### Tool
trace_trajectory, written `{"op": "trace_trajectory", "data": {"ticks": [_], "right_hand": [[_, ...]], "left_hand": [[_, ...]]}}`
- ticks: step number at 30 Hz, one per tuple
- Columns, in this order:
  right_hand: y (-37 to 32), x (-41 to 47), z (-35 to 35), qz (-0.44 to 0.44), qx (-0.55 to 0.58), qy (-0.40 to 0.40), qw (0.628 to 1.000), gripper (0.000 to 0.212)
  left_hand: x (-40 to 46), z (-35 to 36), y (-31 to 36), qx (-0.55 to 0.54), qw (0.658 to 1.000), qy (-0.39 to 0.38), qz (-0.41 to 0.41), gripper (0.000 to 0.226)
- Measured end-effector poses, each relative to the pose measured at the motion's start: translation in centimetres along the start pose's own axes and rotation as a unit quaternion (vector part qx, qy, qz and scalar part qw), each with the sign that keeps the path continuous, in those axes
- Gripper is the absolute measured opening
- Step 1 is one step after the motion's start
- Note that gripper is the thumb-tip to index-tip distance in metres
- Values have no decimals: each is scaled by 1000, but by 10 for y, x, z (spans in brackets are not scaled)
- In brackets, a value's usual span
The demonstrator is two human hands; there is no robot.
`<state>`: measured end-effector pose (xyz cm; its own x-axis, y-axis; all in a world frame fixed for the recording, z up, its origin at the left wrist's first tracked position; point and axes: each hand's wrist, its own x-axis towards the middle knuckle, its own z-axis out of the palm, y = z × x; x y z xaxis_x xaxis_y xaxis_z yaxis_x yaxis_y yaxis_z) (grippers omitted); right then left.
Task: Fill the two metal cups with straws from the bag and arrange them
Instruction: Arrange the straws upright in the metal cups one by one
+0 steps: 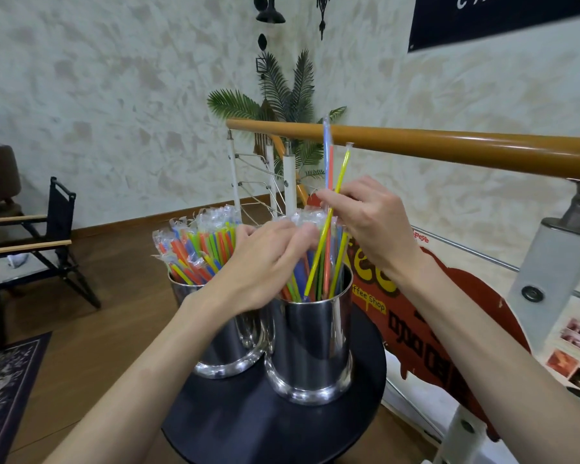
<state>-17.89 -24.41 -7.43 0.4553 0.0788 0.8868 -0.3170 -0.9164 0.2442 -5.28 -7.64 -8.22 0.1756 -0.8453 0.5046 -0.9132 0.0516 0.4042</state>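
Currently the wrapped straws sit in two metal cups on a small round black table. Right cup is nearer me and loosely filled; its straws lean at mixed angles. Left cup touches or nearly touches it and is packed tight, with clear wrapper ends bunched above the rim. I cannot tell whether the two cups actually make contact; my left forearm covers most of the left cup's wall.

My right hand is above the right cup, fingertips pinching a few straws that stick up well past the others: a yellow one, an orange one and a blue one. Their upper ends cross in front of the wooden handrail. My left hand is at the tops of the straws in the right cup, fingers curled into the wrapper ends; whether they grip any single straw I cannot tell, since the fingertips are buried in plastic.

Behind the cups a red coffee-shop sign is partly hidden by my right arm. A folding chair is cut off at the left edge. No bag visible.
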Motion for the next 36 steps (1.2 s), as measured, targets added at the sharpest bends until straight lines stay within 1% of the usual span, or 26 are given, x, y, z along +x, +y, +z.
{"op": "trace_trajectory", "data": {"ticks": [1, 3, 5, 9, 13, 15, 17, 19, 21, 23, 25, 29, 32, 34, 36], "right_hand": [[2, 1, -3, 3, -9, 1, 1000, 24], [5, 5, -9, 8, -29, 9, 999, 21], [7, 9, -13, 22, -37, 8, 999, 21], [5, 19, -20, 40, -12, -12, 999, 15], [2, 27, -29, 34, 21, -23, 999, 11], [-1, 30, -34, 44, 61, -23, 997, 12], [-5, 35, -42, 70, 133, -9, 989, 21], [-10, 41, -54, 105, 199, 1, 974, 23], [-17, 49, -67, 149, 218, 5, 965, 22], [-23, 53, -78, 199, 234, 4, 952, 34], [-28, 54, -84, 229, 251, -11, 940, 41], [-37, 38, -67, 272, 257, -103, 922, 41], [-46, 13, -41, 282, 243, -202, 906, 36], [-52, 2, -27, 282, 243, -286, 883, 31], [-57, -5, -16, 271, 234, -353, 864, 36]], "left_hand": [[0, -3, -1, -16, 1000, 12, -4, 66], [1, -7, -5, -15, 999, 38, -4, 52], [2, -9, -11, 26, 998, 55, 9, 34], [2, -9, -18, 108, 993, 37, 38, 20], [2, -10, -19, 126, 990, 35, 55, 19], [2, -11, -19, 130, 989, 32, 55, 18], [2, -11, -18, 134, 989, 30, 52, 18], [2, -12, -18, 138, 989, 29, 49, 18], [2, -12, -18, 138, 989, 31, 49, 18], [2, -12, -18, 138, 989, 33, 50, 19], [3, -12, -19, 142, 988, 33, 50, 19], [3, -12, -20, 132, 989, 40, 53, 18], [4, -11, -20, 121, 990, 56, 52, 20], [4, -10, -17, 99, 991, 76, 44, 28], [4, -10, -11, 60, 993, 96, 33, 47]]}}
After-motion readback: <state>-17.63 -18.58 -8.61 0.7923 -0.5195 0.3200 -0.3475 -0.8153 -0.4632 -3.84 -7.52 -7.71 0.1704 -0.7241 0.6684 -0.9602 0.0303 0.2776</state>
